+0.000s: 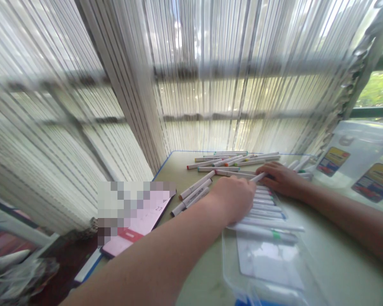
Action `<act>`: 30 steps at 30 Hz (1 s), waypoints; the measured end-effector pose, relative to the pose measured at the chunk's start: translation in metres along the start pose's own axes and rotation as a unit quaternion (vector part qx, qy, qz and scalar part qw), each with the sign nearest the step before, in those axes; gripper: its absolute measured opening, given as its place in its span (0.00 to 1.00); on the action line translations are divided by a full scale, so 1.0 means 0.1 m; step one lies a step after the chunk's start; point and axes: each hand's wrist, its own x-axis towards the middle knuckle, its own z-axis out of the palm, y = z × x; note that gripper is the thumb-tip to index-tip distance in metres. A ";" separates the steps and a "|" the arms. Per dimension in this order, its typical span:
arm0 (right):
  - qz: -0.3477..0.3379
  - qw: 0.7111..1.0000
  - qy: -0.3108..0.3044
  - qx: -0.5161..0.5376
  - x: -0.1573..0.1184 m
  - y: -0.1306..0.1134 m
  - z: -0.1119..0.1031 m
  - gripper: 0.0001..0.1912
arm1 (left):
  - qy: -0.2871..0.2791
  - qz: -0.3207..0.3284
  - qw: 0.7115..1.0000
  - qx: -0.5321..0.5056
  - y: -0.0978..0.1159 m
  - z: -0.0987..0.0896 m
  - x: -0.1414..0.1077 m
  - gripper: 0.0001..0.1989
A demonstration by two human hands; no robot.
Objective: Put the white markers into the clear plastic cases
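1 white marker (258, 177), bridging left fingers (248, 187) and right fingers (265, 168), both apparently pinching it

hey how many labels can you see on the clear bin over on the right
2. The left label and the right label both show on the clear bin, the latter lower in view. More may be hidden.

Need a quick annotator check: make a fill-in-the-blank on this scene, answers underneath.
1. The marker between the left hand and right hand has a ____ barrel.
2. Of the two hands, the one nearer the phone is the ____.
3. A thin ____ line runs along the far edge of the table.
4. The see-through bin stands at the picture's ____ side.

Missing: white; left; blue; right
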 end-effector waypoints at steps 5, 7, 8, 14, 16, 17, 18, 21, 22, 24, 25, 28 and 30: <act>0.004 1.000 -0.008 0.001 0.01 -0.01 -0.01 0.11 | -0.004 -0.001 1.000 -0.002 0.00 -0.01 0.00 0.14; 0.006 1.000 -0.010 -0.003 0.01 -0.01 -0.01 0.11 | -0.002 0.000 1.000 -0.003 0.01 -0.01 0.00 0.14; 0.005 1.000 -0.010 -0.005 0.01 -0.01 -0.01 0.11 | 0.000 0.000 1.000 -0.004 0.01 0.00 0.00 0.14; 0.003 1.000 -0.013 -0.005 0.00 0.00 -0.01 0.10 | 0.004 -0.001 1.000 -0.001 0.00 0.02 0.00 0.13; 0.002 1.000 -0.011 -0.001 0.00 -0.01 -0.01 0.09 | 0.000 0.001 1.000 0.000 0.00 0.02 0.00 0.13; 0.001 1.000 -0.010 0.000 0.00 -0.01 -0.01 0.09 | 0.001 0.002 1.000 0.001 -0.01 0.02 0.01 0.13; 0.001 1.000 -0.009 0.001 0.00 -0.01 -0.01 0.09 | 0.002 0.003 1.000 0.002 -0.01 0.02 0.01 0.13; -0.001 1.000 -0.007 0.003 0.01 -0.02 -0.01 0.10 | 0.004 0.005 1.000 0.003 -0.02 0.02 0.01 0.13; 0.000 1.000 -0.007 0.002 0.01 -0.02 -0.01 0.10 | 0.004 0.006 1.000 0.003 -0.02 0.02 0.01 0.13; 0.001 1.000 -0.009 -0.002 0.01 -0.02 -0.01 0.10 | 0.002 0.005 1.000 0.003 -0.01 0.01 0.01 0.13; 0.002 1.000 -0.010 -0.004 0.01 -0.02 -0.02 0.11 | 0.003 0.005 1.000 0.003 -0.01 0.01 0.01 0.13; 0.002 1.000 -0.008 -0.004 0.01 -0.03 -0.02 0.10 | 0.007 0.003 1.000 -0.001 0.00 0.01 0.01 0.13; 0.003 1.000 -0.007 -0.004 0.01 -0.03 -0.02 0.10 | 0.011 0.002 1.000 -0.004 0.00 0.02 0.01 0.13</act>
